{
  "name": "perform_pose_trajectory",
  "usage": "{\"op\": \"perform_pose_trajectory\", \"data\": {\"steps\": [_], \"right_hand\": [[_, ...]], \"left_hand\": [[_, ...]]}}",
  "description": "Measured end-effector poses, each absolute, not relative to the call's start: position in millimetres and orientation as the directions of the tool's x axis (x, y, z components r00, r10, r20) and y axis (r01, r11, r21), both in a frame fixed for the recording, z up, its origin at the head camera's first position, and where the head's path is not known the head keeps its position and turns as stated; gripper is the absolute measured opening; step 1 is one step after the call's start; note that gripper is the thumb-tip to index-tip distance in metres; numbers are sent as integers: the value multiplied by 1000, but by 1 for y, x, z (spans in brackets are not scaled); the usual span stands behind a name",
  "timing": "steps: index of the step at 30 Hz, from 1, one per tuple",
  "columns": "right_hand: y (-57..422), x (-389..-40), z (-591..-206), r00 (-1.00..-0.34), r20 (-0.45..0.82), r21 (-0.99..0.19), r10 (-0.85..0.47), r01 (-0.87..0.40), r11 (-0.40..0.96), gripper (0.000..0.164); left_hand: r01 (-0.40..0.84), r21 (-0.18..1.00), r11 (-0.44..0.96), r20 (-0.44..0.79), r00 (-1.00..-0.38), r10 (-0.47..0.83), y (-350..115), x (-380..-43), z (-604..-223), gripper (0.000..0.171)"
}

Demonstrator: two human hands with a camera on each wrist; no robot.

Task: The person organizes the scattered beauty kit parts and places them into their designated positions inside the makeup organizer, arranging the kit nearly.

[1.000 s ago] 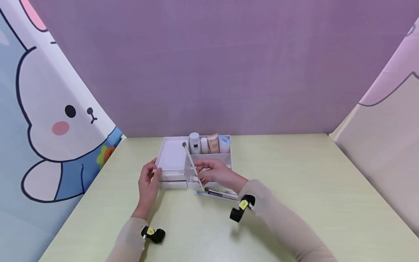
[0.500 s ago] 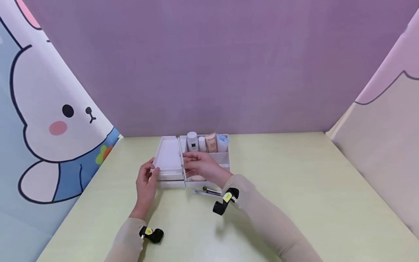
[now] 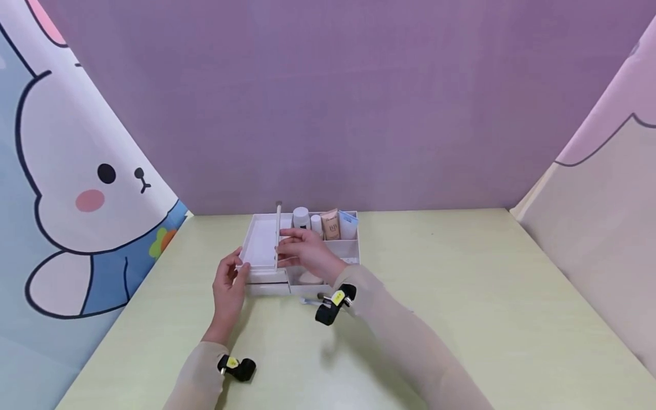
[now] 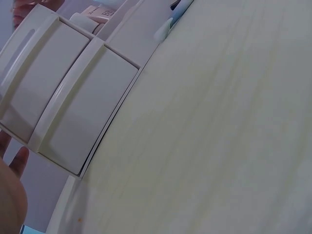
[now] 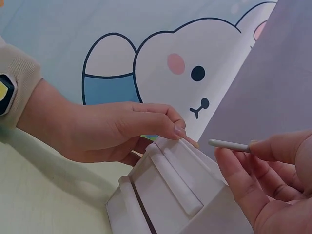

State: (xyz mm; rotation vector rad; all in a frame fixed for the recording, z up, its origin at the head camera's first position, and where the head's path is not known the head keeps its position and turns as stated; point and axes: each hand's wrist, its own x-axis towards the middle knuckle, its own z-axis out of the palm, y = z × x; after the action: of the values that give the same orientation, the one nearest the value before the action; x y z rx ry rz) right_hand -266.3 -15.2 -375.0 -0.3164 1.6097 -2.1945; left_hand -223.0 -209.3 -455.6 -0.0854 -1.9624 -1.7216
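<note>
A white makeup organizer (image 3: 262, 245) with two drawers on its left side stands on the table. My left hand (image 3: 229, 285) grips its left front corner, thumb near the front edge. My right hand (image 3: 310, 250) pinches a makeup brush (image 3: 278, 225) by its pale handle, bristles pointing away, above the organizer's top tray. The right wrist view shows the handle's end (image 5: 229, 145) sticking out between thumb and fingers, apart from the organizer. Some right fingers are partly hidden in the head view.
A white bottle (image 3: 300, 217), a smaller bottle (image 3: 316, 224), a beige BB tube (image 3: 331, 224) and a blue-white tube (image 3: 348, 224) stand in the back compartments. A pale puff-like item (image 3: 310, 278) lies in the front one. More brushes (image 3: 310, 300) lie before the organizer, partly covered by the right wrist camera.
My right hand has carried the brush left and away from me, from over the front compartment to over the top tray; it now stands straighter. The left hand keeps its hold.
</note>
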Motion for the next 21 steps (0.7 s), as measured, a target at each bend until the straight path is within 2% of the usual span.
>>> {"op": "perform_pose_trajectory", "data": {"steps": [13,21], "right_hand": [[-31,-278,-362,-919,-98,-960,-383,189,-208,47],[-47,-286,-352,-937,-123,-981,-326,165,-104,46]], "left_hand": [[374,908,189,415,-861,-294,-212,-224,-454,14],[414,895,165,446,-839,-314,-212,-225,-455,12]]}}
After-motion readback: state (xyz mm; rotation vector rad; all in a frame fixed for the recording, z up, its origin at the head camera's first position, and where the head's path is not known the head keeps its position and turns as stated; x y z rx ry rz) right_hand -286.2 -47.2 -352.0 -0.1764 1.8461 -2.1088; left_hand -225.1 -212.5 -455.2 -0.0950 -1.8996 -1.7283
